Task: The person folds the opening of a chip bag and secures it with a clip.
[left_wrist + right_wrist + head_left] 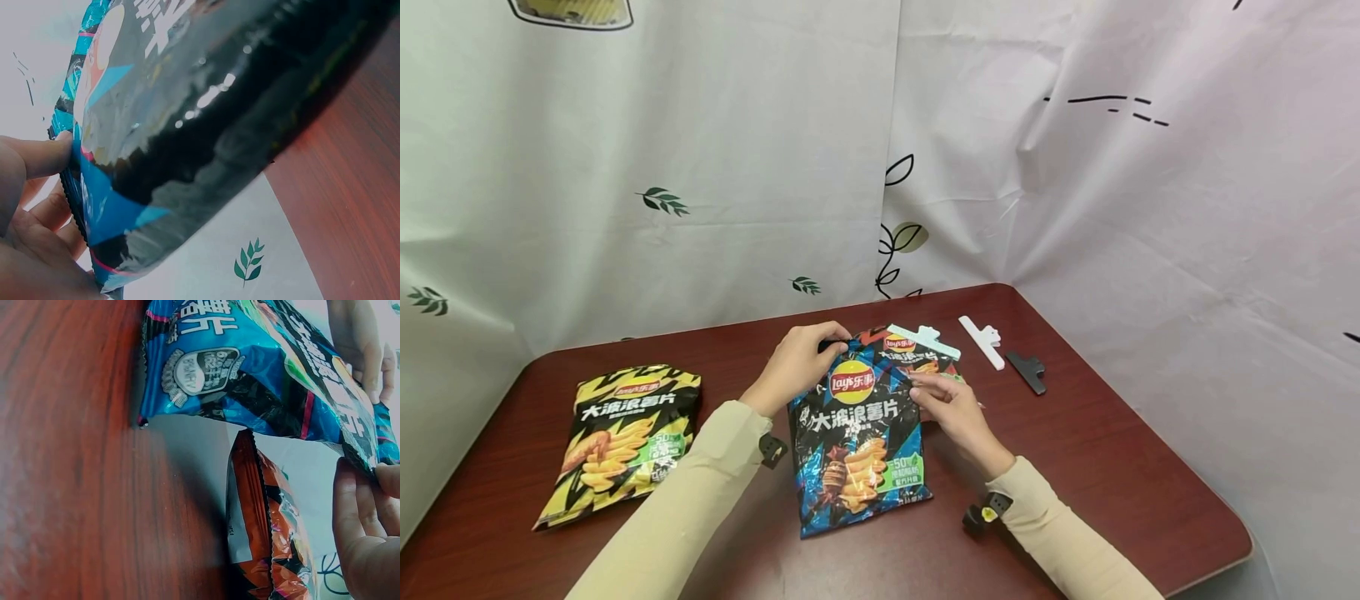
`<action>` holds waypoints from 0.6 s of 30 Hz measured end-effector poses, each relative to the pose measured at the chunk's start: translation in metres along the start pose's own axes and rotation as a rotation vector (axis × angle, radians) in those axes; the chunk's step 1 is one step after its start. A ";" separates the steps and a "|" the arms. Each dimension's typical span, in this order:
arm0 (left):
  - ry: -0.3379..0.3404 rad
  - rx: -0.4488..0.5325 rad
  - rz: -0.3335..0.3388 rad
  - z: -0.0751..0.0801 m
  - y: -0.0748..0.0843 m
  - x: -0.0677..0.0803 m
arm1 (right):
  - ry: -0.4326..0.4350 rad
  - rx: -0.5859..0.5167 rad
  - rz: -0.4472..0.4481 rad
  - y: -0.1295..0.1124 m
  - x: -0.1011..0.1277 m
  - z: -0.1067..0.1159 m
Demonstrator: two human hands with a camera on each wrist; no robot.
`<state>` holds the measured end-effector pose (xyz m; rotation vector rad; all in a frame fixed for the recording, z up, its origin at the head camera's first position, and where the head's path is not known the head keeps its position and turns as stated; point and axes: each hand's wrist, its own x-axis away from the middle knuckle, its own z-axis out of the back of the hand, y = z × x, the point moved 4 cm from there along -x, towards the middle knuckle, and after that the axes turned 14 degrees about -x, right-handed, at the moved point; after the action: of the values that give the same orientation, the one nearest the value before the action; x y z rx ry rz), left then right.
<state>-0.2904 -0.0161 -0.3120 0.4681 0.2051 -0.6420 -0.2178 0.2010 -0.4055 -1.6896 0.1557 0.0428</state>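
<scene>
One blue-and-black glossy plastic bag of Lay's chips (859, 442) stands tilted up at the middle of a dark red wood-grain counter (1105, 500), held between a person's two bare hands. The left hand (805, 357) pinches the bag's top left corner; the right hand (953, 410) grips its top right side between thumb and fingers. The hands are apart, the puffed bag spanning the gap between them. Whether its lower edge touches the counter is hard to tell.

Just behind the blue bag to the right, partly hidden, is a red-and-black plastic chip bag (917, 360), a pale mint long-bar clip (927, 339) lying across its far end; whether the clip bites the bag cannot be told. Farther right on the counter lie a white long-bar clip (982, 342) and, just beyond it, a smaller black clip (1027, 372). To the left, well apart from the clips, a yellow-and-black plastic chip bag (625, 446) lies face up. Cream long sleeves (692, 500) cover the person's arms, and white cloth printed with green leaves (737, 150) hangs behind the counter's far edge.
</scene>
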 end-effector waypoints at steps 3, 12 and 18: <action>-0.004 0.007 -0.005 -0.001 -0.001 0.000 | 0.001 0.007 -0.002 0.000 0.000 0.001; -0.014 0.031 -0.013 -0.001 -0.002 0.001 | -0.022 -0.059 -0.012 -0.002 0.003 0.000; -0.003 0.033 -0.037 -0.002 -0.002 0.001 | -0.032 -0.090 -0.015 -0.002 0.004 0.000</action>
<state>-0.2910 -0.0171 -0.3143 0.4962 0.2007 -0.6836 -0.2135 0.2011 -0.4043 -1.7788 0.1182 0.0668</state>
